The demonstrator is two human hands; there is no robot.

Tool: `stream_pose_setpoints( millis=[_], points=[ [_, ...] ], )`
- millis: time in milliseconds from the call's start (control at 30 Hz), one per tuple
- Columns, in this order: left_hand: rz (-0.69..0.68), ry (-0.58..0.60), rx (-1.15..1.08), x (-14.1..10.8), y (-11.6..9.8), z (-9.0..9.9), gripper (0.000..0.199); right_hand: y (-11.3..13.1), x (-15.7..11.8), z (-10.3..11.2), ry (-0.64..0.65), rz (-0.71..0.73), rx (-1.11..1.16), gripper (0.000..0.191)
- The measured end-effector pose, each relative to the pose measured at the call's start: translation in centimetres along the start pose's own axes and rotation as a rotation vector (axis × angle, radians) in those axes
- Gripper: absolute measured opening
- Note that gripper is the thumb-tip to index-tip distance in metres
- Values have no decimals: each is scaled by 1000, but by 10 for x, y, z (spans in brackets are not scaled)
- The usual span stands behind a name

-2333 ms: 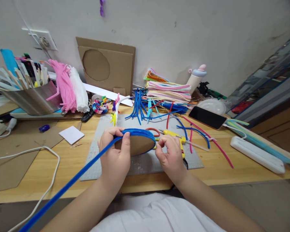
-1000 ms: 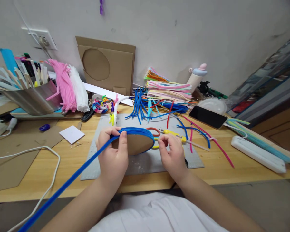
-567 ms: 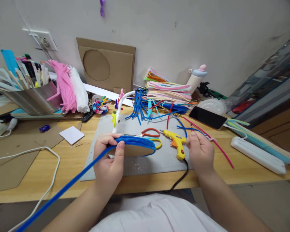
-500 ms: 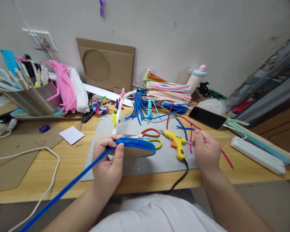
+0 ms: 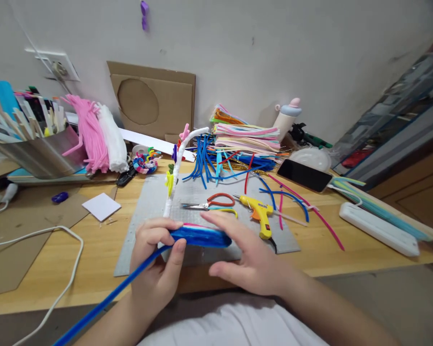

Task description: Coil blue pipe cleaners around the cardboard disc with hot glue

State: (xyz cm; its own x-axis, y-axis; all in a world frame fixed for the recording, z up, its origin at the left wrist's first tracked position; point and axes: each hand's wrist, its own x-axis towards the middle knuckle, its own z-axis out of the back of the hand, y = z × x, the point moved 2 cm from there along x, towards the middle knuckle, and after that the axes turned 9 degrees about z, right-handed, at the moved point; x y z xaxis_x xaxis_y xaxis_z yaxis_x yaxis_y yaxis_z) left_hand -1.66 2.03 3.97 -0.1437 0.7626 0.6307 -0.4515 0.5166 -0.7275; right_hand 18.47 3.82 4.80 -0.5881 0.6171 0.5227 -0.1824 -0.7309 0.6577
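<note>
Between thumb and fingers, my left hand [image 5: 159,259] grips a flat round piece edged with blue pipe cleaner [image 5: 202,237]. A long blue strand [image 5: 111,291] runs from that grip down to the lower left. My right hand [image 5: 248,257] is beside the piece's right end, thumb and fingers spread, holding nothing. Behind the hands, scissors [image 5: 216,203] and a yellow glue gun [image 5: 260,214] lie on a grey mat [image 5: 147,192]. A white wrapped stem [image 5: 175,178] with small coloured shapes rises behind my left hand.
Pipe cleaner bundles [image 5: 247,137] lie at the back, near a bottle [image 5: 287,117] and a phone [image 5: 305,176]. Cardboard [image 5: 176,101] leans on the wall. At left are a metal container [image 5: 54,153] and a white cable [image 5: 77,259]; a white power strip [image 5: 378,229] is at right.
My right hand has moved left from beyond the glue gun to the blue-edged piece, and its fingers have opened. The piece is tilted differently, with pink and white now showing along its top.
</note>
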Motion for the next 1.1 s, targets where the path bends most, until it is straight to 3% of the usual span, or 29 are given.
stream_pose_setpoints(
  millis=[167, 533, 700, 833, 967, 1100],
  points=[
    [-9, 16, -41, 1, 0, 8, 16, -2, 8, -16, -37, 81, 85, 55],
    [-52, 301, 71, 28, -18, 22, 17, -10, -2, -47, -259, 61, 285, 54],
    [-103, 397, 59, 27, -18, 20, 19, -9, -5, -48, -215, 120, 316, 64],
    [-52, 316, 27, 18, -14, 15, 15, -6, -2, -45, -109, 118, 301, 71],
    [35, 232, 104, 11, -9, 8, 37, -4, 2, -42, -90, 115, 312, 71],
    [117, 193, 170, 12, -9, 5, 28, -2, 2, -40, -87, 93, 263, 66]
  ],
)
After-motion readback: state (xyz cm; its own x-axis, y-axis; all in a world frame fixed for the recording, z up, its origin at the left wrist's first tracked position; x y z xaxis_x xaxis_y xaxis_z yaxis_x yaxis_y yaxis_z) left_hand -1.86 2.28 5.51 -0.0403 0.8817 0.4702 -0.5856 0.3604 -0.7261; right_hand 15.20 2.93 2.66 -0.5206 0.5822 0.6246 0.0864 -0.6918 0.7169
